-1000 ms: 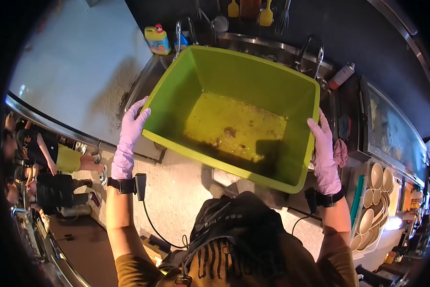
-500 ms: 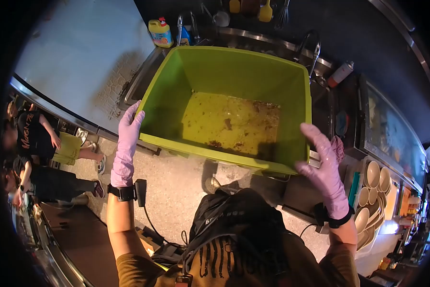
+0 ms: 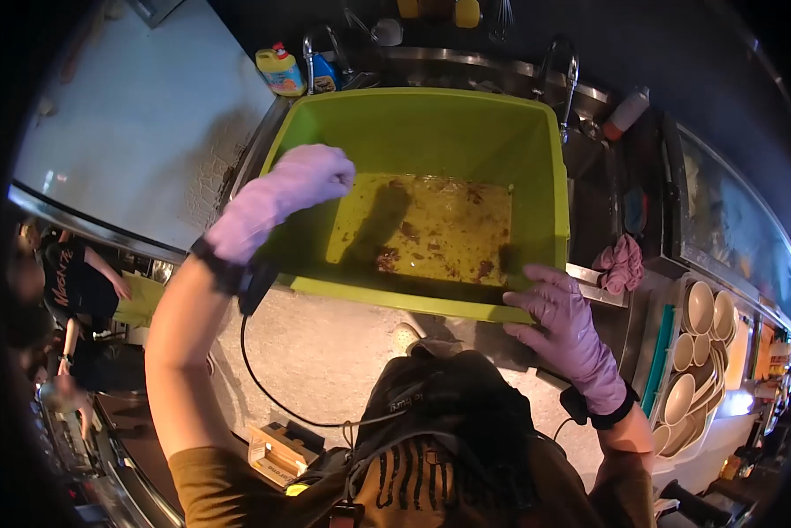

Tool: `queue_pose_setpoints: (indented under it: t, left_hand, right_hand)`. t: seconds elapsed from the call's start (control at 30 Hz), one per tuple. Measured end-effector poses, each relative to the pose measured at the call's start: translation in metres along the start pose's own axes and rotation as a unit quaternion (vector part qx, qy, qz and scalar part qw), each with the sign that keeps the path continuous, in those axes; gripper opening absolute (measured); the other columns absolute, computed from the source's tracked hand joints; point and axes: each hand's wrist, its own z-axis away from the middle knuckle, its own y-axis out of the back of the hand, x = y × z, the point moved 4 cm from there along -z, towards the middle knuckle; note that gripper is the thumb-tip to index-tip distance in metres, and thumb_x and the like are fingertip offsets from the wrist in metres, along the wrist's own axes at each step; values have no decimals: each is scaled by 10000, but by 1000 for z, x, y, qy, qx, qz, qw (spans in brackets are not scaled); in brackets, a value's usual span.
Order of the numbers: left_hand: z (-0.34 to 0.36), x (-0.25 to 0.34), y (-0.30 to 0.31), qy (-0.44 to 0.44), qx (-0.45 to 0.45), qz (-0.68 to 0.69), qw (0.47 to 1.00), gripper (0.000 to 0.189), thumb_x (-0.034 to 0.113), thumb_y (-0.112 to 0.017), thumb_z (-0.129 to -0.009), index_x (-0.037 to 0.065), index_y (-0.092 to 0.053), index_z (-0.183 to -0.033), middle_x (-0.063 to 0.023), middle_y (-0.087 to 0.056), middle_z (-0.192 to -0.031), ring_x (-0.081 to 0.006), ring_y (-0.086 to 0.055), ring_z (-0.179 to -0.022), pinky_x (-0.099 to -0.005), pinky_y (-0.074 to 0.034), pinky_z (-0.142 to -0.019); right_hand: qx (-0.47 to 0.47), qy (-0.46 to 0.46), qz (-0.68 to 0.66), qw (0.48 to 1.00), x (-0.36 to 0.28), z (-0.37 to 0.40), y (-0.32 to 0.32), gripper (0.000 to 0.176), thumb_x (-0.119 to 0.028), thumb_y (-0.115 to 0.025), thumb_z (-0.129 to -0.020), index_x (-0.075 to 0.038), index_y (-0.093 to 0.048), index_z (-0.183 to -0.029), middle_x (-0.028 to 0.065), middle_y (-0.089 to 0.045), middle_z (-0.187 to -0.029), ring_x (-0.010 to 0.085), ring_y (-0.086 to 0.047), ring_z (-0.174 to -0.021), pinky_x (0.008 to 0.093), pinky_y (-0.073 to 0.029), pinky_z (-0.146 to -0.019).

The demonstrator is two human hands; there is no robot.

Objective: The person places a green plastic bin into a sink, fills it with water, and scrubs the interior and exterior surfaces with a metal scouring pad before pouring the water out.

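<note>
A large green tub rests over the sink, with shallow dirty liquid and dark scraps on its bottom. Both hands wear pink gloves. My left hand is raised over the tub's left side, its fingers curled together; what they hold, if anything, is hidden. At the tub's front right corner, my right hand has its fingers apart, with the fingertips at the rim and nothing gripped.
Two taps and a yellow detergent jug stand behind the tub. A pink cloth lies to the right, near a rack of bowls. People stand at the left. A cardboard box sits below.
My left hand has left the tub's left rim, moved up and right over the tub, and closed. My right hand has moved down and left along the corner. The liquid and scraps have shifted.
</note>
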Motion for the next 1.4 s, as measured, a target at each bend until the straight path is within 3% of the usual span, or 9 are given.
queue_pose_setpoints:
  t: [0.2, 0.6, 0.63, 0.8, 0.9, 1.1, 1.23, 1.3, 1.4]
  left_hand:
    - [-136, 14, -132, -93, -318, -252, 909, 245, 279, -649, -747, 134, -702, -937, -57, -689, -886, -267, -653, -834, -409, -519, -684]
    - [-150, 52, -224, -278, -204, -315, 884, 154, 233, -716, -681, 126, -722, -791, -43, -680, -785, -230, -660, -750, -372, -497, -548]
    - [-152, 58, -220, -167, -338, -307, 874, 251, 159, -705, -753, 109, -696, -999, -48, -686, -968, -245, -663, -835, -350, -539, -696]
    - [-150, 97, -165, -119, -262, 4, 958, 457, 384, -651, -821, 48, -620, -1129, -82, -657, -936, -223, -644, -831, -331, -539, -663]
    - [-168, 80, -156, -15, -429, -212, 878, 665, 600, -545, -813, 97, -566, -1248, -47, -659, -1033, -163, -619, -915, -313, -501, -750]
    - [-147, 21, -106, -40, -262, -197, 944, 369, 413, -600, -841, 140, -662, -1080, -90, -672, -953, -260, -645, -892, -400, -515, -730]
    - [-81, -33, -91, 73, -99, -123, 985, 143, 208, -594, -749, 143, -578, -622, -14, -546, -598, -210, -561, -556, -352, -467, -504]
    - [-54, 18, -17, -12, -91, -115, 989, 304, 215, -610, -796, 120, -616, -1084, -104, -658, -871, -296, -649, -801, -412, -526, -641]
    - [10, 22, 10, 45, -33, -19, 998, 452, 294, -655, -780, 174, -585, -1210, -108, -629, -1038, -282, -603, -992, -438, -481, -821]
  right_hand:
    - [-5, 0, -6, 1000, 5, -1, 1, 391, -224, -765, -655, -42, -652, -983, 81, -618, -875, 281, -524, -1110, 416, -437, -892]
    - [-47, -19, -15, 999, 15, 0, 3, 425, -285, -736, -651, -80, -657, -1015, 32, -575, -864, 238, -506, -1152, 460, -399, -929]
    - [-46, -21, -19, 999, 15, -1, 2, 423, -284, -736, -652, -80, -657, -1015, 33, -576, -866, 238, -507, -1152, 461, -398, -933]
    - [-42, -23, -24, 999, 17, -3, 3, 422, -278, -740, -649, -80, -657, -1013, 36, -582, -879, 236, -511, -1145, 468, -393, -942]
    - [-45, -13, -12, 999, 17, -5, 3, 417, -275, -746, -652, -81, -656, -1010, 37, -591, -886, 241, -518, -1133, 456, -408, -905]
    - [-19, 32, -4, 999, 14, -8, 7, 417, -278, -755, -656, -78, -663, -1010, 58, -611, -892, 259, -547, -1078, 412, -444, -811]
    - [-23, 75, -11, 997, -1, -41, 0, 394, -271, -768, -632, -73, -685, -962, 90, -609, -841, 289, -567, -1006, 425, -455, -827]
    - [-14, 50, 13, 999, 6, -11, 7, 410, -245, -778, -626, -77, -671, -984, 87, -606, -918, 317, -543, -1033, 429, -441, -884]
    - [0, 44, -132, 990, 4, -18, 29, 388, -188, -674, -786, -67, -603, -1148, 112, -563, -1157, 278, -480, -1165, 391, -349, -1023]
